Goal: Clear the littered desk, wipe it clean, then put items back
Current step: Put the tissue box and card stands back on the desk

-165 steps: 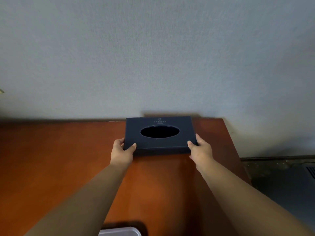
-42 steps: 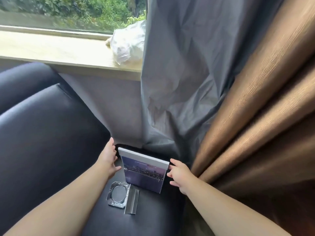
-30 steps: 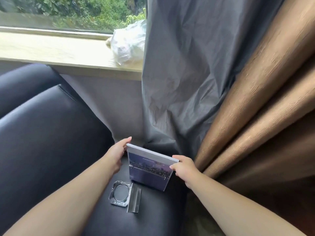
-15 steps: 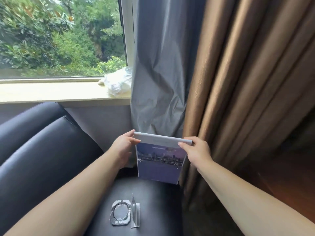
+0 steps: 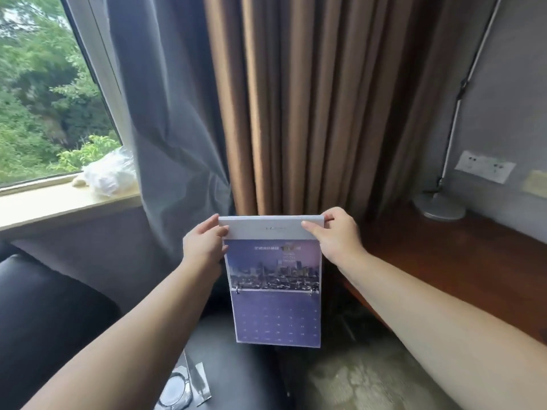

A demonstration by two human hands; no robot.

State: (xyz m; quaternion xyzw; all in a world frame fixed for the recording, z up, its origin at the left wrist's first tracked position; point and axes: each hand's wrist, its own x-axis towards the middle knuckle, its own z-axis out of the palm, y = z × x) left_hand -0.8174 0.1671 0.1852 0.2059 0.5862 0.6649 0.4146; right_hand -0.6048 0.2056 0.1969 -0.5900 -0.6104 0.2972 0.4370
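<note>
L hand [image 5: 203, 247] & R hand [image 5: 336, 235] pinch the calendar [image 5: 275, 285] by its 2 top corners, held upright above the chair [image 5: 59, 309]. Desk [image 5: 473, 261] at 3 o'clock, lamp [image 5: 438, 207] at 2.

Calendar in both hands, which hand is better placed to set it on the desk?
Probably the right hand: it pinches the calendar corner nearest the desk; the left hand is farther away.

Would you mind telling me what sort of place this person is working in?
Most likely a hotel room: layered grey and brown curtains beside a window, a black leather armchair, and a wooden desk with a lamp and wall sockets.
</note>
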